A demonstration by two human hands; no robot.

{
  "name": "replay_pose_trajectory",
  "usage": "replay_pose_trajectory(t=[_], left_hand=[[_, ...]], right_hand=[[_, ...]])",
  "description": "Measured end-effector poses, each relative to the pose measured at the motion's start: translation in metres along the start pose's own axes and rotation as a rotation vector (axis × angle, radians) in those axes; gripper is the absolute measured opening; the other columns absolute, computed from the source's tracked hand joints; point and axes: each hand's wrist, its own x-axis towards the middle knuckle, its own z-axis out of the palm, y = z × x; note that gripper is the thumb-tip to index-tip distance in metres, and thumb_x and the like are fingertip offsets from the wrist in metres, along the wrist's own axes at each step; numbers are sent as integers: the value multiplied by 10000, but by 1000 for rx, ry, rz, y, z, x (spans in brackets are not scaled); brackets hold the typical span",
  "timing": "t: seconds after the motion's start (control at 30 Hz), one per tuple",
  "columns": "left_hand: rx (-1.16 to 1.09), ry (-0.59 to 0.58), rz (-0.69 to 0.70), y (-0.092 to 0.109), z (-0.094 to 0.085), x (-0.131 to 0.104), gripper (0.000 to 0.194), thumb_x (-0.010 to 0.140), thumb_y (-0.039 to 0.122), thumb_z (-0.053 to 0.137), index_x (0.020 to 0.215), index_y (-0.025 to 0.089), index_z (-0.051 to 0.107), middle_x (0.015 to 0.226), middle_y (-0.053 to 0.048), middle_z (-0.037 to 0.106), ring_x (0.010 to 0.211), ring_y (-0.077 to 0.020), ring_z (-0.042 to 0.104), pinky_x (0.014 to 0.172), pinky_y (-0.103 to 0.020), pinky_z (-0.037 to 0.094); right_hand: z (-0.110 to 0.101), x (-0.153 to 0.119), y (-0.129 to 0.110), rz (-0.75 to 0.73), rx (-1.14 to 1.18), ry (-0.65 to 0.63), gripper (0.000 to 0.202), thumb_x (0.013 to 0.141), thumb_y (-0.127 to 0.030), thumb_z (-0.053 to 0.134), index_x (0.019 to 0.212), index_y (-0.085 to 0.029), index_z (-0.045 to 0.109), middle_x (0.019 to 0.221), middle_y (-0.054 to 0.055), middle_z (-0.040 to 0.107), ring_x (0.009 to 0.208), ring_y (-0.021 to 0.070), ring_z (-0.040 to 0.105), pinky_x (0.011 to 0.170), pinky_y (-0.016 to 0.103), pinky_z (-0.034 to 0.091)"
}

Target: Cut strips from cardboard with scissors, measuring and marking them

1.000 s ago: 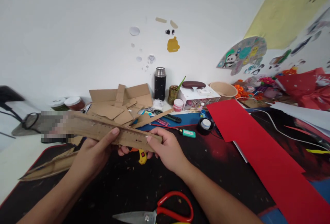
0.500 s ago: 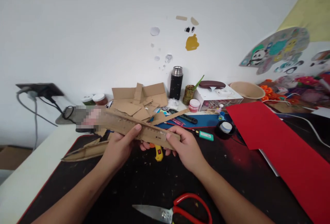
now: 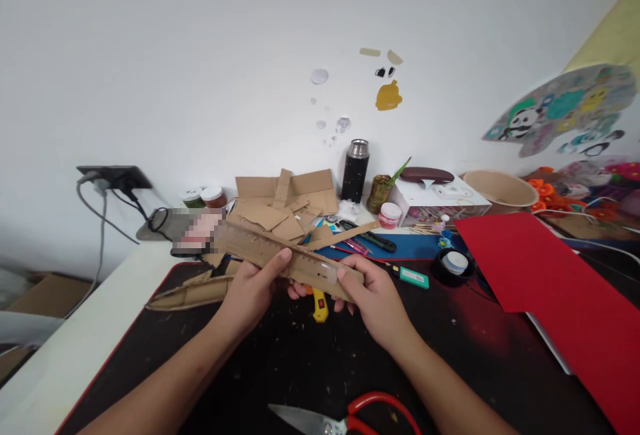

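Note:
Both hands hold a clear ruler (image 3: 307, 261) laid along a strip of brown cardboard (image 3: 357, 275), raised above the black mat (image 3: 300, 368). My left hand (image 3: 254, 291) is closed near the middle, its thumb pressing on the ruler. At the right end, my right hand (image 3: 377, 295) grips the pair, thumb on top and fingers curled underneath. Behind and below the strip, a yellow box cutter (image 3: 320, 306) is partly hidden. Scissors with red handles (image 3: 385, 403) lie near the front edge of view. To the left rests a pointed cardboard piece (image 3: 193, 293).
Cardboard scraps (image 3: 263, 213) pile up at the back, beside a black thermos (image 3: 355, 171). A teal blade case (image 3: 414, 277), a black dish (image 3: 453, 267) and red card sheets (image 3: 540, 275) lie on the right. A power strip (image 3: 114, 177) with cords is at left.
The whole scene has shifted right and slightly down in view, as the camera turned a little. Both hands keep the same grip on the ruler and cardboard strip.

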Motion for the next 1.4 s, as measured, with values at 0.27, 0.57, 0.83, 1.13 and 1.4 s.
replay_pose_trajectory(t=[0.27,0.57,0.83,1.13,1.4], left_hand=[[-15,-8,40,-6,2,-2,464,805,572,900,770,133,753,601,-86,755,497,-220,713,490,-301,604],[-24,-6,33,-6,0,-3,462,811,573,908,776,132,775,612,-85,765,501,-213,711,494,-298,611],[-3,14,6,-3,2,-2,486,740,582,954,723,124,793,584,-80,748,497,-196,688,493,-279,604],[0,50,19,5,6,-2,467,675,540,1008,718,133,783,587,-74,746,498,-198,687,464,-258,579],[20,57,59,7,5,-4,438,716,497,990,735,119,771,583,-74,736,499,-200,684,465,-257,563]], right_hand=[[-3,1,2,-19,-46,8,380,928,-579,651,934,-201,683,577,-4,676,489,168,586,478,248,404],[-1,1,0,-8,3,-3,375,911,-572,676,914,-197,675,608,-17,657,512,169,635,473,240,405],[0,2,3,-13,56,-7,324,922,-527,693,890,-209,645,605,-33,645,500,156,646,454,216,399],[1,2,3,2,94,-26,354,938,-562,729,896,-226,624,598,-45,621,494,152,634,459,222,380],[1,1,1,-10,133,-54,262,957,-471,696,895,-228,621,652,-36,638,545,151,650,483,229,405]])
